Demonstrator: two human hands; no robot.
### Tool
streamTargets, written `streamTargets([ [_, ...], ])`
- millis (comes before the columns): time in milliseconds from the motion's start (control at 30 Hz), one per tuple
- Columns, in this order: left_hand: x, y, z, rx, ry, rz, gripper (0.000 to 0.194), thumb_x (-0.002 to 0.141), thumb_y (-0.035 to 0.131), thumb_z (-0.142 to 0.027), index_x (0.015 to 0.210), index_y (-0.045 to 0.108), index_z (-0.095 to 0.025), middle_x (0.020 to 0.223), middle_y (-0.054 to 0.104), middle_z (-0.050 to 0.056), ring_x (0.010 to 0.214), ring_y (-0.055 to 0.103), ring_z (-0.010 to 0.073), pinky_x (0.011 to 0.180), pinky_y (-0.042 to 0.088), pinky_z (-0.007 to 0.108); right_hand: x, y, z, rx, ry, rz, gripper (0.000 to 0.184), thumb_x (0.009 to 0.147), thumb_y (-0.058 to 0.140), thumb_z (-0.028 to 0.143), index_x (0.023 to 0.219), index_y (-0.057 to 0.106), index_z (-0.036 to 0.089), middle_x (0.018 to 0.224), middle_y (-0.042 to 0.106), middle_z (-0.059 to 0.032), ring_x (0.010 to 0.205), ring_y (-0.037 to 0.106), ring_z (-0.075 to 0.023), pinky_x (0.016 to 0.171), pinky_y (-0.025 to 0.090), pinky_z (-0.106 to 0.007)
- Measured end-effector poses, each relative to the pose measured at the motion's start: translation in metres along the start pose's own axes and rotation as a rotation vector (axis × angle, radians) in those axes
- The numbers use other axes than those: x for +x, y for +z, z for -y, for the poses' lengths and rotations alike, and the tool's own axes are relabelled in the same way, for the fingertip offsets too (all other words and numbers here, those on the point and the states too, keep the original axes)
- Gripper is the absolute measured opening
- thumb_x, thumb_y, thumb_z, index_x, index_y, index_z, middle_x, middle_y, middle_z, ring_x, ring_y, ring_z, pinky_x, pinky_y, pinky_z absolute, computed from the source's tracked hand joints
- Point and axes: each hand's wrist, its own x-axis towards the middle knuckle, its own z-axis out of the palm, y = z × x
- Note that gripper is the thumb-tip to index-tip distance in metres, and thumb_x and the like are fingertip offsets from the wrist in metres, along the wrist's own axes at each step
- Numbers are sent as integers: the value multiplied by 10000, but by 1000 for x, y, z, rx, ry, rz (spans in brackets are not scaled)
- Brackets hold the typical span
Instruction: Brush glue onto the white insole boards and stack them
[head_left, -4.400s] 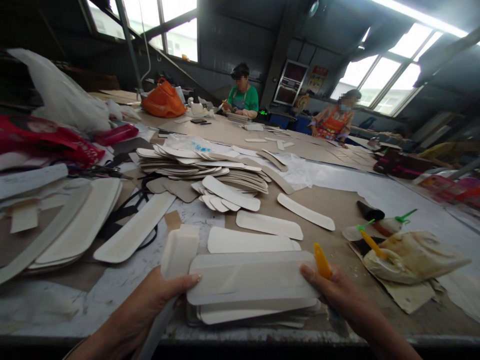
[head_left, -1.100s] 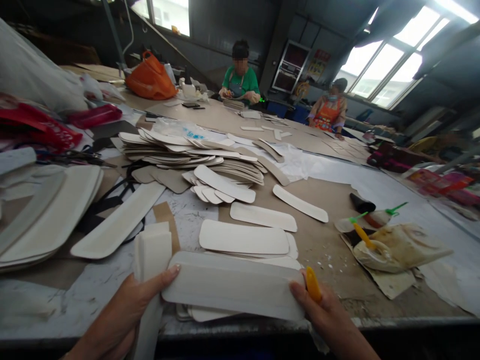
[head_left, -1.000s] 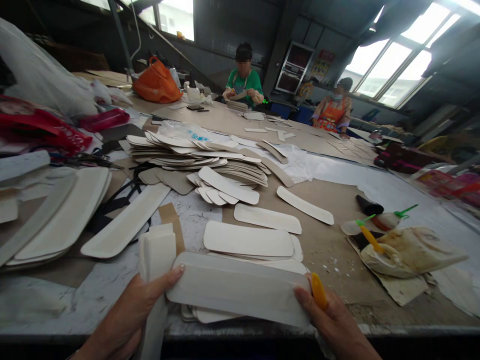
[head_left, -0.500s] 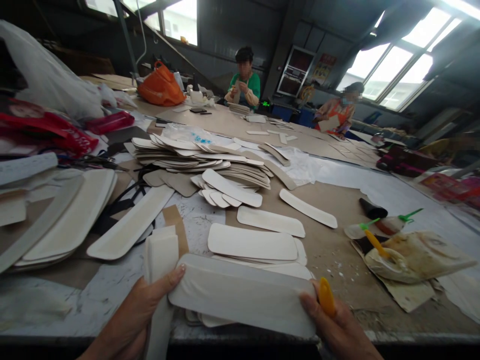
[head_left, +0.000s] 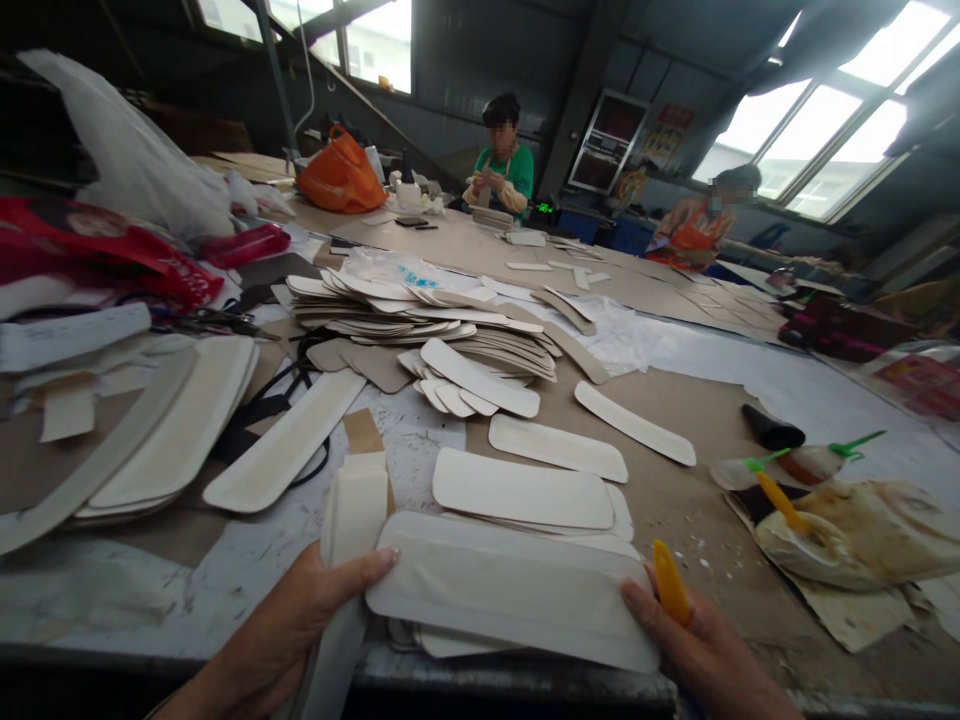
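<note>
A long off-white panel (head_left: 510, 590) with rounded corners lies level between my hands near the table's front edge. My left hand (head_left: 300, 630) grips its left end, thumb on top; its fingers go under a bundle of narrow white strips (head_left: 352, 510), and I cannot tell how firmly they hold it. My right hand (head_left: 690, 630) pinches the right end of the panel. A yellow handle (head_left: 671, 583) also sticks up from that hand; the rest of this tool is hidden. Just behind the held panel lies a stack of similar white panels (head_left: 521, 488), partly covered by it.
A large pile of panels (head_left: 420, 325) spreads across the middle, with more panels (head_left: 172, 430) at left. At right are a glue-stained pouch (head_left: 877, 530) with a yellow-handled tool and green-tipped bottles (head_left: 814, 463). An orange bag (head_left: 341, 175) and two co-workers are farther back.
The view has turned slightly left, so everything sits farther right. Both my hands keep their hold on the panel. The co-worker in orange has lowered their hands.
</note>
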Motion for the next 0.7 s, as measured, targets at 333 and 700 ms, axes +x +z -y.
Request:
streamTargets([
  [333,-1,6,0,9,69,-139,778,709,762,-218,1389,387,-160,1019,748,91,937,692,317,805,594,369,-3,2,-12,-89,-63,-37,451,788,521,637,629,575,219,623,594,-11,564,498,-164,533,432,-241],
  [700,5,4,9,33,-84,-208,840,709,765,-197,1418,315,-207,848,776,-17,824,720,272,651,617,268,-3,-1,11,-99,-100,15,382,861,448,543,797,600,198,803,660,-43,762,598,-206,685,492,-279],
])
